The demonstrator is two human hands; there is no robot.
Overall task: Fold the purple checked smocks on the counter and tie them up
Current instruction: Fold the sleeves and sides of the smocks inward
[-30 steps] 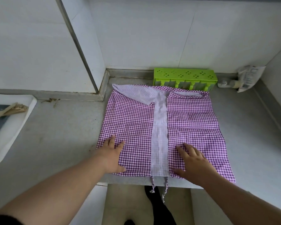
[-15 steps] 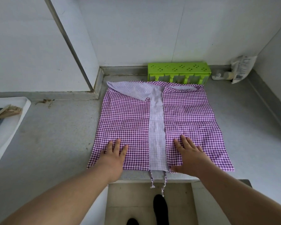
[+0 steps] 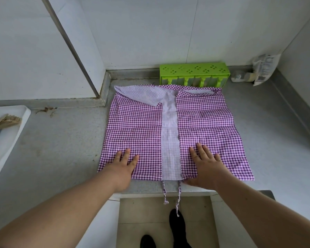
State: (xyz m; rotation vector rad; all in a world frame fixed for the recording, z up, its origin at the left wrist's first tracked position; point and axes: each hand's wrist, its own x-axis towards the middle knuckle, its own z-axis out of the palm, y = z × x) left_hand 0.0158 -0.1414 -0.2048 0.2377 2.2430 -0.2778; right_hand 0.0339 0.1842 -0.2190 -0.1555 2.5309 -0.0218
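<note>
Head view: looking down at a grey counter (image 3: 61,149) in a corner of white walls.
Smock: one purple checked smock (image 3: 138,126) lies flat on the counter, folded into a square shape. Its two side flaps are folded in and do not quite meet.
Middle strip: a pale lilac strip (image 3: 169,140) shows between the two flaps, from the collar down to the near edge.
Strings: two thin strings (image 3: 177,199) hang off the near edge of the counter, over the floor.
Left hand: the left hand (image 3: 123,167) lies flat on the left flap near the front edge, palm down, fingers a little apart. It holds nothing.
Right hand: the right hand (image 3: 206,167) lies flat on the right flap near the front edge, palm down, fingers fanned out. It holds nothing.
Green box: a green box (image 3: 193,69) with little holes on top stands by the back wall, just behind the smock.
Bag: a crumpled white bag (image 3: 263,68) leans in the back right corner.
Tray: a white tray (image 3: 11,133) sits at the far left, well apart from the smock, with a brush (image 3: 5,121) in it.
Shoes: black shoes (image 3: 177,222) show on the floor below.
</note>
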